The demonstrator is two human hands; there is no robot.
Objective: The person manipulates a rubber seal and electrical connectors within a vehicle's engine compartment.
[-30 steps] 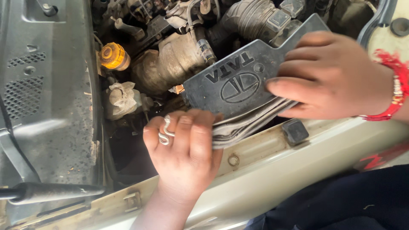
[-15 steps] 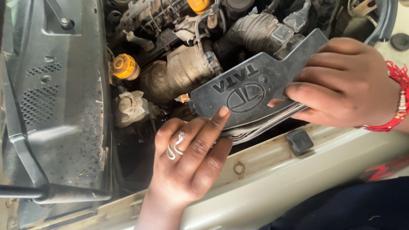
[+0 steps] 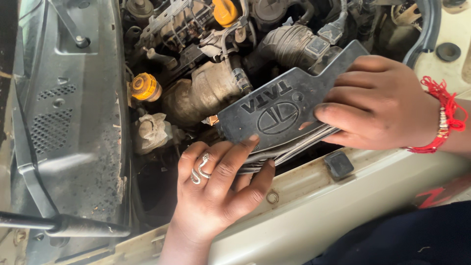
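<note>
Engine bay viewed from above. The right hand [image 3: 382,108] grips the far end of a dark grey plastic cover [image 3: 284,110], fingers spread flat on top, steadying it over the engine. The left hand [image 3: 218,189] is open, fingertips pressed under the cover's near edge, seemingly supporting it. A yellow reservoir cap [image 3: 144,87] lies beyond the left hand, well apart.

A dark grey engine cover [image 3: 279,110] is showing a raised oval emblem, and the cap [image 3: 145,86] beside it is glowing yellow. A red thread band [image 3: 444,115] is circling the right wrist, while a silver snake-patterned ring [image 3: 200,168] is shining on the left hand [image 3: 216,191] over beige bodywork [image 3: 314,211].
</note>
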